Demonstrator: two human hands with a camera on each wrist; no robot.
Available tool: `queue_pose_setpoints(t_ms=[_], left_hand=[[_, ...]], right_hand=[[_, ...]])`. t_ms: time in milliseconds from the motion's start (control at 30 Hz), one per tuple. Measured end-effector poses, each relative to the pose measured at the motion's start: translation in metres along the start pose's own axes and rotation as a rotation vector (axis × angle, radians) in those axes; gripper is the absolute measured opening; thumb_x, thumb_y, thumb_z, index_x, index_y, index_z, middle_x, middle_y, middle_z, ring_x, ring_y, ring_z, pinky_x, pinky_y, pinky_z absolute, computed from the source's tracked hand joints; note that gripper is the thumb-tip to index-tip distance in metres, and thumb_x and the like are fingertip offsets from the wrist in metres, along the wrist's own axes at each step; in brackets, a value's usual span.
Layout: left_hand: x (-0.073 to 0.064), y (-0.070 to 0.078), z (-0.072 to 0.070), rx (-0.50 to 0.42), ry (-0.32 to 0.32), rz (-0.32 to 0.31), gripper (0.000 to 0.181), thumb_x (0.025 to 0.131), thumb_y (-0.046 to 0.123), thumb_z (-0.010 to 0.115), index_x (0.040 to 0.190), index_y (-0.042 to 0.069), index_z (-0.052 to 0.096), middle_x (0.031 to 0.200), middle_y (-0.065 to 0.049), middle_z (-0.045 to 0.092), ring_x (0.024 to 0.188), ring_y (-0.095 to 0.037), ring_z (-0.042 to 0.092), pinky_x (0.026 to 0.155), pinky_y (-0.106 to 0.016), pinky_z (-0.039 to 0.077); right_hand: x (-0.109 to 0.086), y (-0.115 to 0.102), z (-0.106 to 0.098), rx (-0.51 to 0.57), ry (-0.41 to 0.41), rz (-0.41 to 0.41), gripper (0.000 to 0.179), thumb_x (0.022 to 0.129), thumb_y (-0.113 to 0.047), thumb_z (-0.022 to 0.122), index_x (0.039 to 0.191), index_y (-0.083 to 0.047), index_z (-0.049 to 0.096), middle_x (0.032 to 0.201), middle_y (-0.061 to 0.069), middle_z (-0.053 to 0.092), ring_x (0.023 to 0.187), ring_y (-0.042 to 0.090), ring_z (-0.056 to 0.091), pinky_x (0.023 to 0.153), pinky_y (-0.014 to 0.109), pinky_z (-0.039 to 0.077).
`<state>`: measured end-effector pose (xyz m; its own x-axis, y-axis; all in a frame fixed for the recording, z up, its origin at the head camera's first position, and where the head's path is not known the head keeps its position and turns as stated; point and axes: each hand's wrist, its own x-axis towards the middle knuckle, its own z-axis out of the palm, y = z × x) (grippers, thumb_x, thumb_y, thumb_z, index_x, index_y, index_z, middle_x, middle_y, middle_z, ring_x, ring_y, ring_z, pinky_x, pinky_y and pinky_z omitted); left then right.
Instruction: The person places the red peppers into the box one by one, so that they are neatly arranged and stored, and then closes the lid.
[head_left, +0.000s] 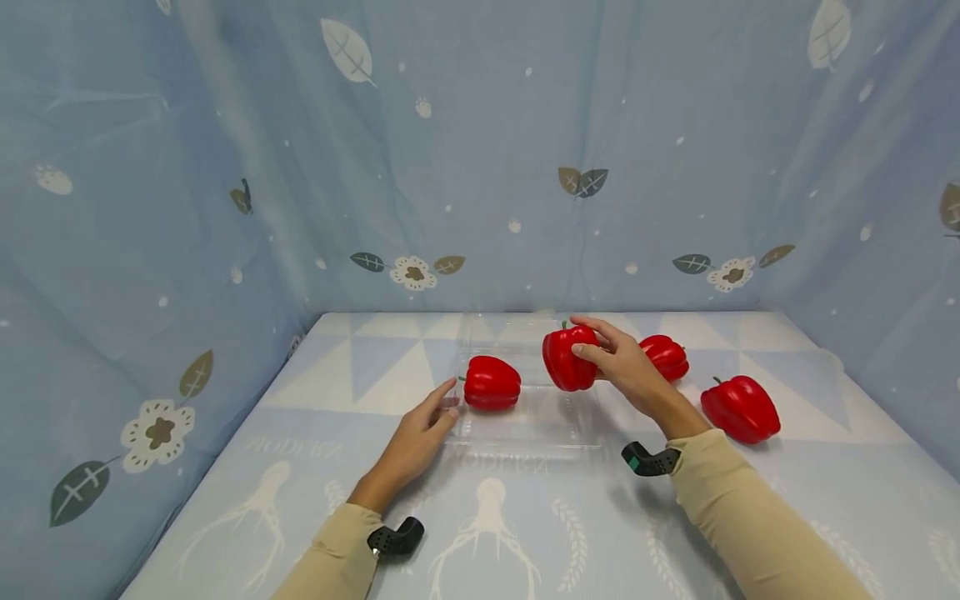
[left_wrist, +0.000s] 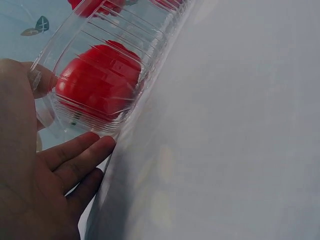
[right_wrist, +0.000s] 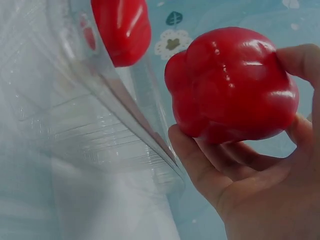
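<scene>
A clear plastic container (head_left: 525, 433) sits on the table with one red bell pepper (head_left: 491, 385) inside, at its left end. My left hand (head_left: 415, 437) holds the container's left side; in the left wrist view, a digit hooks over the rim and the other fingers (left_wrist: 82, 155) lie along the outside. Raised over the container's right part, a second red bell pepper (right_wrist: 232, 85) is gripped by my right hand (head_left: 626, 364), thumb on one side and fingers around the other. Its green stem points up in the head view.
Two more red bell peppers lie on the table to the right: one (head_left: 666, 358) partly behind my right hand, the other (head_left: 741, 408) beside my right forearm. A blue patterned curtain (head_left: 480, 167) stands behind the pale patterned table cover (head_left: 315, 483).
</scene>
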<state>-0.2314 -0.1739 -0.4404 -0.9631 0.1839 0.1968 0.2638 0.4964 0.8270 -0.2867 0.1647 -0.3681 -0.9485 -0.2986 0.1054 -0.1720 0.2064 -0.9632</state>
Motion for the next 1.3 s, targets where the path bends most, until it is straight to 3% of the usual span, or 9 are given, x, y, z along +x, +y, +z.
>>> queue_pose_setpoints(t_ms=[200, 567, 867, 1300], left_hand=[[0.0, -0.001, 0.0, 0.003, 0.006, 0.02, 0.054, 0.105, 0.026, 0.054, 0.156, 0.023, 0.039, 0.134, -0.009, 0.063, 0.122, -0.027, 0.06, 0.108, -0.052, 0.04], [-0.002, -0.003, 0.0, 0.01, 0.002, 0.002, 0.054, 0.104, 0.026, 0.055, 0.156, 0.024, 0.038, 0.134, -0.008, 0.063, 0.122, -0.027, 0.06, 0.107, -0.052, 0.041], [0.0, -0.005, 0.002, -0.003, 0.007, 0.011, 0.053, 0.105, 0.026, 0.055, 0.156, 0.025, 0.039, 0.134, -0.006, 0.063, 0.12, -0.024, 0.061, 0.107, -0.05, 0.042], [0.0, -0.003, 0.002, 0.015, 0.003, 0.028, 0.054, 0.104, 0.024, 0.055, 0.156, 0.023, 0.038, 0.133, -0.008, 0.063, 0.119, -0.025, 0.061, 0.106, -0.052, 0.042]], right_hand=[[0.001, -0.001, 0.0, -0.02, -0.037, -0.019, 0.064, 0.097, -0.02, 0.064, 0.156, -0.022, 0.038, 0.145, 0.014, 0.048, 0.127, 0.038, 0.049, 0.094, 0.046, 0.053], [0.006, -0.002, 0.0, -0.176, -0.077, -0.035, 0.075, 0.089, -0.03, 0.075, 0.155, -0.02, 0.039, 0.147, 0.013, 0.048, 0.128, 0.039, 0.051, 0.093, 0.05, 0.053], [0.01, -0.002, -0.001, -0.171, -0.079, -0.017, 0.076, 0.088, -0.029, 0.077, 0.153, -0.019, 0.041, 0.143, 0.014, 0.053, 0.127, 0.036, 0.051, 0.092, 0.047, 0.054], [0.013, -0.003, -0.002, -0.188, -0.151, -0.027, 0.073, 0.09, -0.024, 0.075, 0.154, -0.015, 0.04, 0.146, 0.017, 0.049, 0.129, 0.04, 0.048, 0.089, 0.045, 0.056]])
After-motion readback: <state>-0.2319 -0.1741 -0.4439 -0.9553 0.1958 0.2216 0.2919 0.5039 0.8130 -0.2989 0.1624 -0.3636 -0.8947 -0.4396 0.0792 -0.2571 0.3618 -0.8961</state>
